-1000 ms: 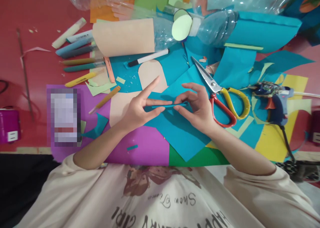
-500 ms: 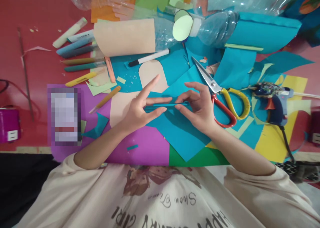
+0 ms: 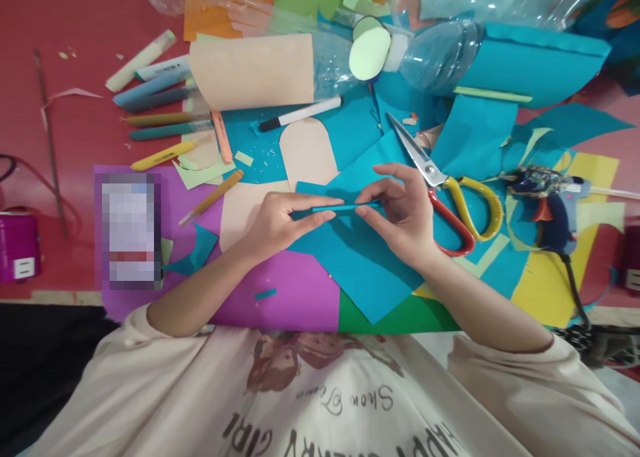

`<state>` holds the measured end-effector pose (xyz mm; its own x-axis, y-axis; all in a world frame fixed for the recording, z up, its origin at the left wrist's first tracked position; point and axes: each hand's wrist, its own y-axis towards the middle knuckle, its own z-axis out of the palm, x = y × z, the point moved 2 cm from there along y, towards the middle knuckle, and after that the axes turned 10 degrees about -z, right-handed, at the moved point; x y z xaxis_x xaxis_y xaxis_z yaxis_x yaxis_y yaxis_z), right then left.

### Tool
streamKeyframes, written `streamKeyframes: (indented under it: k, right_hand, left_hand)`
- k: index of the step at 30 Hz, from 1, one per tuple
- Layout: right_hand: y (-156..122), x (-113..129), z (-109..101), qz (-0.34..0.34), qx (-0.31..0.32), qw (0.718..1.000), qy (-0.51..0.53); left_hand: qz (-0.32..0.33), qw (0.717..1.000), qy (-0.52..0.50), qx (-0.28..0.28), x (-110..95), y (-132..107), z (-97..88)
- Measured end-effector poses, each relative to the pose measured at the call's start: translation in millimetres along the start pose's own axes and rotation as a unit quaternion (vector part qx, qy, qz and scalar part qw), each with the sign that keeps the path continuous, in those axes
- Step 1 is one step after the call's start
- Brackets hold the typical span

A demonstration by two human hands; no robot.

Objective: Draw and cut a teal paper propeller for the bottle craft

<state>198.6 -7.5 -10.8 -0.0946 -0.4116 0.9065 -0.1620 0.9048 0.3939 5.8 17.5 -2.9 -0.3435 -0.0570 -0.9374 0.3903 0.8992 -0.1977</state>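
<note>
Light: even | shadows: soft | glare: clear bottle [image 3: 505, 2] | phone [image 3: 131, 227]: pixelated | edges: stretched

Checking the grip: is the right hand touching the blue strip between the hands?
Touching: the head view shows the right hand pinching the blue strip between thumb and finger.

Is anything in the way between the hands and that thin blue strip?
Nothing visible: the right hand pinches the thin blue strip, with the left hand around its other end. The scissors lie beside, not between.

Glue gun [image 3: 556, 222], yellow marker [image 3: 163, 155], perhaps a phone [image 3: 131, 227]
</note>
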Motion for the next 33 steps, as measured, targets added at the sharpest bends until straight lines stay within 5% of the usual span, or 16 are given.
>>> streamKeyframes:
  k: [14,21,33]
  right_hand:
    - [1.7,-2.6,-1.0,0.011,-0.029,1.000,0.002]
    - [8.5,1.5,-5.5,0.063,0.065,0.996,0.022]
    - [7.2,2.3,-4.7,0.033,0.067,0.996,0.040]
  left_hand:
    - [0.027,1.000,0.000,-0.009,2.4,0.0,-1.9]
    - [-0.022,0.998,-0.054,-0.005,-1.6,-1.6,-3.6]
    - [-0.052,0.996,-0.078,-0.010,0.6,0.3,-3.3]
